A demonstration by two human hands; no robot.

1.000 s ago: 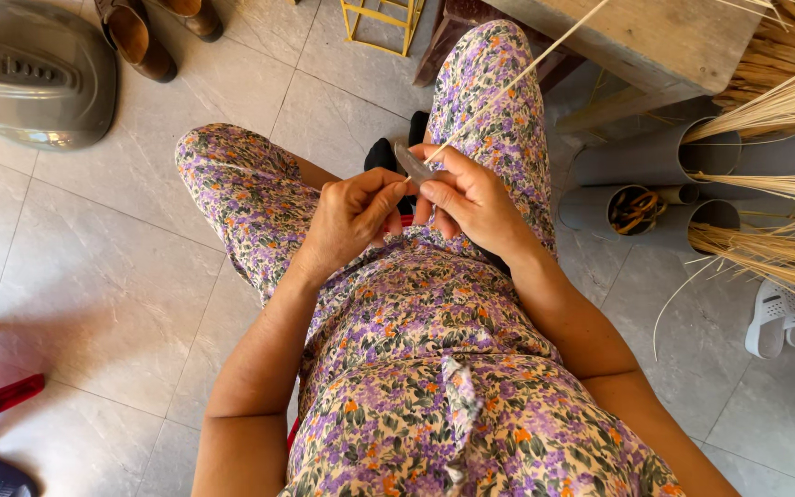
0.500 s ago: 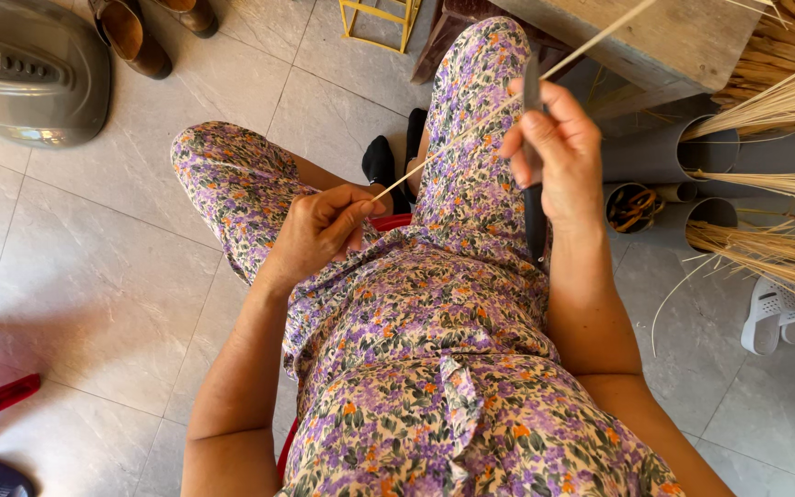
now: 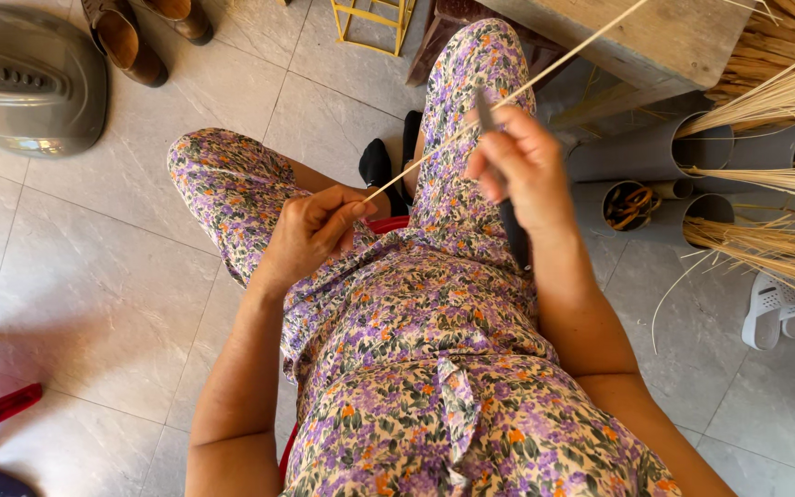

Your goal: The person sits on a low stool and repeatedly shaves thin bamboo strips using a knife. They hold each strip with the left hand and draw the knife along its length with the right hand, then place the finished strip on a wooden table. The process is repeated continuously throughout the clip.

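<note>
My left hand (image 3: 310, 230) pinches the near end of a long thin straw-coloured stick (image 3: 471, 124) over my lap. The stick runs up and to the right, past the wooden bench. My right hand (image 3: 526, 170) is closed around a dark-handled knife (image 3: 508, 216), blade up against the stick about a hand's width beyond my left hand. I sit with legs in flowered purple trousers (image 3: 232, 184).
Grey pipe tubes (image 3: 655, 152) holding bundles of thin straw sticks (image 3: 784, 101) lie at the right. A wooden bench (image 3: 674, 37) stands at top right, a grey appliance (image 3: 25, 78) at top left, brown shoes (image 3: 131, 37) beside it, a white sandal (image 3: 770, 308) at right.
My hands were together on the stick a second ago. My right hand has since slid the knife up and right along it, away from my left hand, and now sits slightly lower.
</note>
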